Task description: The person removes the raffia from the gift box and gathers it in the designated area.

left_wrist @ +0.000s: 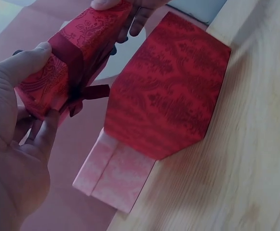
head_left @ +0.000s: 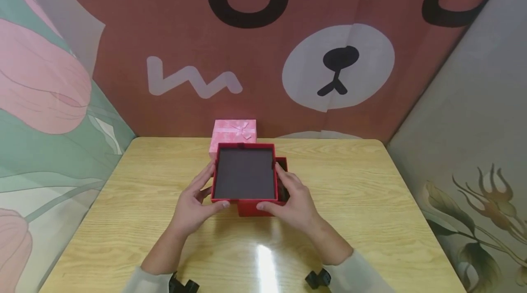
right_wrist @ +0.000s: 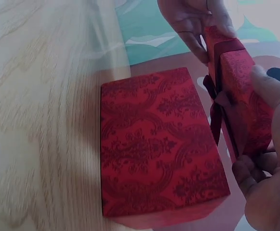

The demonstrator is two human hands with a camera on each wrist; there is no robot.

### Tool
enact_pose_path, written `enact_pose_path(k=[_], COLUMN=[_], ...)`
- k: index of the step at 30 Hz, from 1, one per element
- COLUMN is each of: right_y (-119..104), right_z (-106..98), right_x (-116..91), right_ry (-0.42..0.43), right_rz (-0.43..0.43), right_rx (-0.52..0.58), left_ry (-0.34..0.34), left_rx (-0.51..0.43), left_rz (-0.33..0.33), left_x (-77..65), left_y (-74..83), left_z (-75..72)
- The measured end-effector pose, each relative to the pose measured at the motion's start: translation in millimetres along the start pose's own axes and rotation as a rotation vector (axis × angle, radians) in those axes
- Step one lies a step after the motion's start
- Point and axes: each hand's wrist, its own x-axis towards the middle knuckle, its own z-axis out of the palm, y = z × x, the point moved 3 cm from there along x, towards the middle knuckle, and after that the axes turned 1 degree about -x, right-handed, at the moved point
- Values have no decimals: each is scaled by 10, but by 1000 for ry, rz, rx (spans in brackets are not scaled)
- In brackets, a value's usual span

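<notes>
Both hands are working on one thing here: the left hand is pinching the near-left corner of a patterned red lid, thumb along the near wall and fingers curling round the side, while the right hand is gripping the opposite side the same way. The lid is sitting squarely between the two sets of fingers, its dark inside facing up, and a dark-red ribbon with a bow is hanging from its underside. Right below the fingers, the taller red box is standing in close quarters, showing its dark interior beside the right fingertips; the lid is blocking most of its opening from above. A ribbon tail is dangling by the box's upper edge, and whether it is touching, I cannot tell. Just beyond the left fingertips, a pink box topped with a pale bow is standing at the back, the lid hiding its near right corner. Underneath everything, the wooden table is stretching out to either side of the fingers, a bright reflection is gleaming nearer than both thumbs, and the bear-painted wall is rising beyond the fingertips.
</notes>
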Motion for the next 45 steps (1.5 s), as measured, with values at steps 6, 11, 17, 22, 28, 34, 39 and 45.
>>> enact_pose_path(k=[6, 11, 17, 22, 28, 34, 39, 45], right_y=[-101, -189, -247, -316, -408, -472, -521, -591], right_z=[140, 239, 336, 401, 496, 612, 714, 832], right_x=[67, 112, 139, 166, 210, 250, 262, 284], right_ry=[-25, -35, -50, -61, -99, -138, -173, -209], right_rz=[-8, -29, -34, -29, 1, 12, 9, -9], right_rx=[-42, -58, -107, -127, -120, -112, -103, -121], left_ry=[2, 14, 21, 20, 26, 34, 47, 65], left_rx=[21, 49, 95, 111, 134, 154, 170, 208], left_rz=[-2, -9, -24, -30, -27, -50, -79, -118], left_x=[-25, -50, -84, -104, -128, -168, -235, -296], left_y=[22, 24, -7, -18, 6, -1, -15, -27], left_z=[-172, -299, -427, -527, -655, -779, -885, -1002])
